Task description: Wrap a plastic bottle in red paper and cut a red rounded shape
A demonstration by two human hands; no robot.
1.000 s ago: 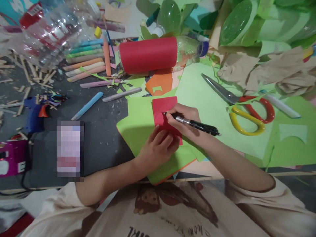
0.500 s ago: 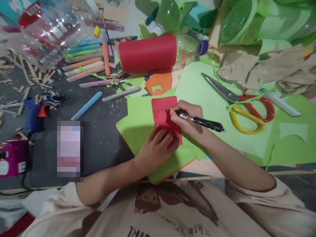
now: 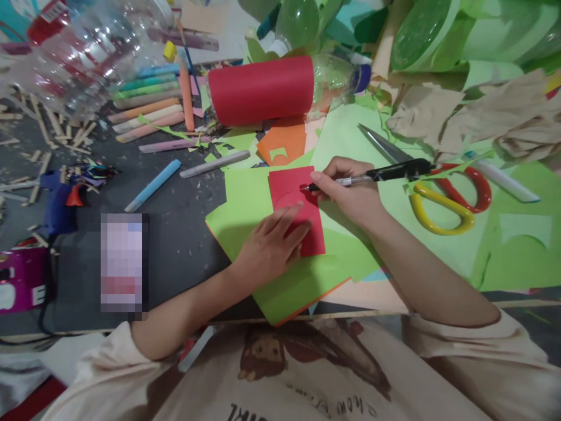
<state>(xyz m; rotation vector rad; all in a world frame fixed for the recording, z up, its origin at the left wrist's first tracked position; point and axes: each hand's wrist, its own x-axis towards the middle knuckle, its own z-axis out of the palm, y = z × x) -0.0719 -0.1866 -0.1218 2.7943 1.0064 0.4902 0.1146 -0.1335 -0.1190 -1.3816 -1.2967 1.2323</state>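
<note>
My right hand (image 3: pixel 350 190) grips a black pen (image 3: pixel 397 170), its tip at the right part of a red paper piece (image 3: pixel 293 178). Fingers stretched out, my left hand (image 3: pixel 269 248) lies flat on the lower part of that red paper. A curved edge shows in the red beside my fingertips; whether it is a drawn line or a second piece on top I cannot tell. Under the red paper are light green sheets (image 3: pixel 245 196), with an orange edge showing at the bottom. Scissors (image 3: pixel 456 199) with one red and one yellow handle rest right of my right hand.
A bottle wrapped in red paper (image 3: pixel 263 90) lies beyond the sheets. To the left are felt-tip pens (image 3: pixel 153 186), a blue glue gun (image 3: pixel 59 202), a phone (image 3: pixel 123 263) and wooden sticks (image 3: pixel 52 120). Crumpled brown paper (image 3: pixel 473 120) and green bottles (image 3: pixel 423 38) fill the far right.
My right hand has shifted right and slightly up, and the pen lies flatter, reaching over the scissors. My left hand's curled fingers have stretched out and moved slightly left.
</note>
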